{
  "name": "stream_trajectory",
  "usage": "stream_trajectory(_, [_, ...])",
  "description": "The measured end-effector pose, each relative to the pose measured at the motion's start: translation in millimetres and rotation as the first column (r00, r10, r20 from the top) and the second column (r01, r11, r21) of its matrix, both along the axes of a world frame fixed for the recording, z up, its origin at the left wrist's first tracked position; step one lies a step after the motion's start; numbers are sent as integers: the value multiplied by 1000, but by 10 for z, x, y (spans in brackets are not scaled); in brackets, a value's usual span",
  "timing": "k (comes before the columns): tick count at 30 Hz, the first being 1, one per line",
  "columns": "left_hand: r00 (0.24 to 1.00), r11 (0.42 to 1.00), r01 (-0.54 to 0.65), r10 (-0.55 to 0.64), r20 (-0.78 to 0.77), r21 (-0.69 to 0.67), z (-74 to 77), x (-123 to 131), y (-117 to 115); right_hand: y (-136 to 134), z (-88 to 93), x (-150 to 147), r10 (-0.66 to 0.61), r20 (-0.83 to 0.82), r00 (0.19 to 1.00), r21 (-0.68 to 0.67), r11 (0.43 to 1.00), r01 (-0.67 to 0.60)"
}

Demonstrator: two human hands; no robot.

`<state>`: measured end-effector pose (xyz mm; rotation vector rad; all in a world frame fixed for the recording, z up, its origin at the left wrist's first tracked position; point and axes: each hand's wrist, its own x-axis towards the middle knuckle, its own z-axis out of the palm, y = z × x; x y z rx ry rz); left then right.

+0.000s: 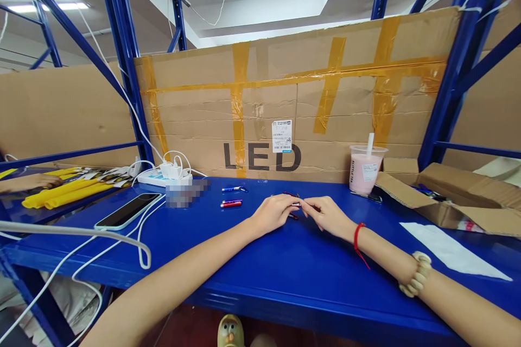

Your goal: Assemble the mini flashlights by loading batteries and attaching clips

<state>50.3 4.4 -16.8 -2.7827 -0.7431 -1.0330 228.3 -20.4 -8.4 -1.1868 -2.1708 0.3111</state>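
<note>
My left hand (274,211) and my right hand (328,212) meet over the middle of the blue shelf top (260,260). The fingers of both are closed around the ends of a small shiny metal cylinder (296,204), mostly covered by the fingertips. Under and behind my fingers lie parts of other small dark red pieces (292,216). To the left of my left hand rest a small blue metal cylinder (231,189) with a loop at its end and a small red metal cylinder (231,203). Their exact kind cannot be made out.
At left lie a phone (128,211), a white power strip (165,176) with cables and yellow bundles (73,190), near another person's hand (40,181). At right are a pink drink cup (366,171), an open cardboard box (456,195) and white paper (451,249). Cardboard (195,124) stands behind.
</note>
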Motion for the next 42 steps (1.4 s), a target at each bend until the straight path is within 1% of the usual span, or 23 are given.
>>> stream_trajectory(7, [998, 999, -38, 40, -45, 26, 2, 21, -11, -1, -3, -16, -13, 7, 1000, 0, 1000, 13])
stream_trajectory(11, [996, 996, -89, 89, 14, 30, 0, 43, -24, -1, 18, -40, 10, -3, 1000, -18, 1000, -10])
stream_trajectory(14, [987, 989, -146, 143, 78, 25, -12, 60, -15, 6, 51, -37, -3, 11, 1000, -5, 1000, 3])
stream_trajectory(16, [980, 984, -176, 175, 94, 12, -21, 71, -6, 15, 75, -18, -27, 57, 998, 59, 998, 24])
stream_trajectory(19, [972, 978, -208, 209, 107, -19, -29, 81, 7, 41, 99, 24, -90, 103, 991, 216, 974, 66])
stream_trajectory(21, [965, 972, -230, 234, 117, -48, -26, 81, 11, 68, 97, 54, -131, 61, 990, 289, 951, 108])
stream_trajectory(23, [961, 967, -241, 249, 119, -79, -15, 77, 8, 102, 82, 81, -144, -1, 990, 329, 934, 136])
stream_trajectory(25, [967, 971, -219, 229, 110, -96, -2, 74, -2, 138, 58, 102, -117, -28, 993, 371, 921, 119])
stream_trajectory(27, [979, 980, -174, 183, 93, -98, 9, 74, -15, 170, 36, 117, -72, -37, 997, 404, 911, 81])
stream_trajectory(29, [987, 987, -133, 140, 75, -93, 14, 77, -27, 190, 23, 127, -28, -62, 998, 409, 911, 51])
stream_trajectory(31, [990, 989, -116, 123, 70, -86, 13, 80, -35, 196, 25, 132, 9, -109, 994, 392, 919, 34])
stream_trajectory(36, [990, 990, -119, 124, 71, -72, 3, 82, -32, 171, 76, 139, 84, -169, 982, 364, 931, -17])
stream_trajectory(42, [986, 989, -138, 142, 84, -57, 2, 68, -3, 148, 134, 161, 98, -182, 978, 389, 921, -20])
